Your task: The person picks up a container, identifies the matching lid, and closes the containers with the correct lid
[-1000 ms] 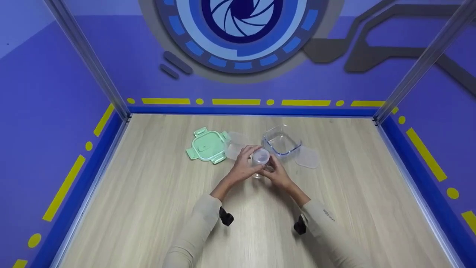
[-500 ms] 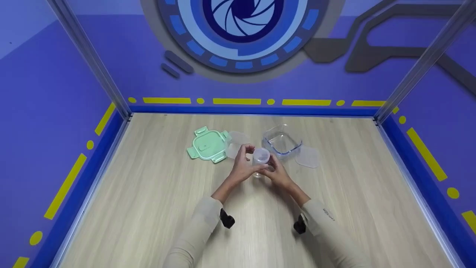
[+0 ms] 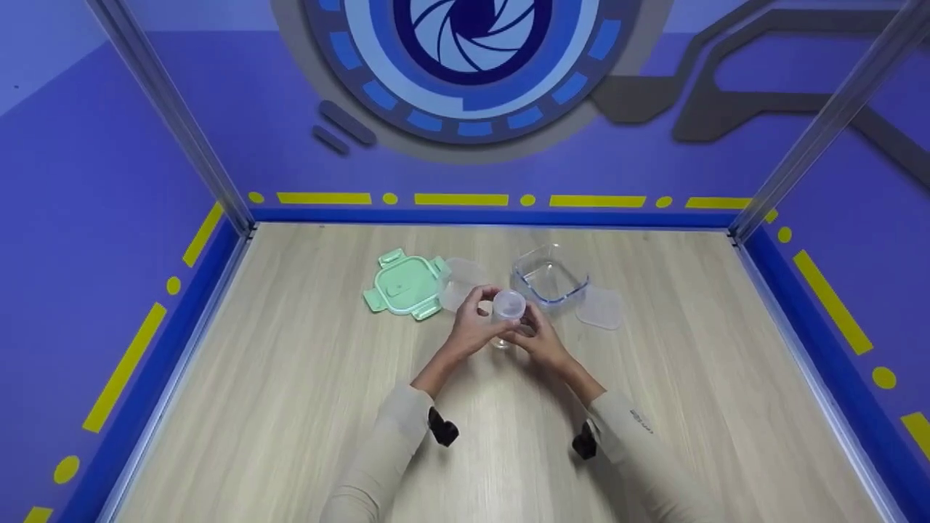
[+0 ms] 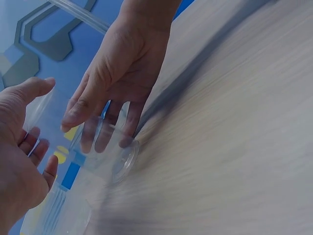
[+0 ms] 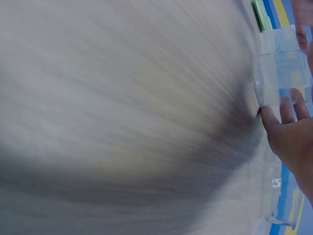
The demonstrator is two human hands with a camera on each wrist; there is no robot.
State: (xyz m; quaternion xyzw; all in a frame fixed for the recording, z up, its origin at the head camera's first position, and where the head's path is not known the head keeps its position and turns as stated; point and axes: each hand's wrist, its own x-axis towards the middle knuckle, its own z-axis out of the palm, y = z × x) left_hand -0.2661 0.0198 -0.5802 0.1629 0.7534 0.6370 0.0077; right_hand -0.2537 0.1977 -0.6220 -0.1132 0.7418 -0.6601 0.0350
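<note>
Left hand (image 3: 472,325) curled round clear jar (image 3: 508,308) top, right hand (image 3: 543,341) gripping its side; green lid (image 3: 409,285) 9 o'clock, clear box (image 3: 552,280) 2 o'clock.

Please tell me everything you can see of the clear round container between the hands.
The container looks colourless and cylindrical, like clear plastic or glass. A whitish lid is at its top; whether sealed is unclear. It is roughly upright, in front of the square box, the left hand around its lid, the right hand at its side.
</note>
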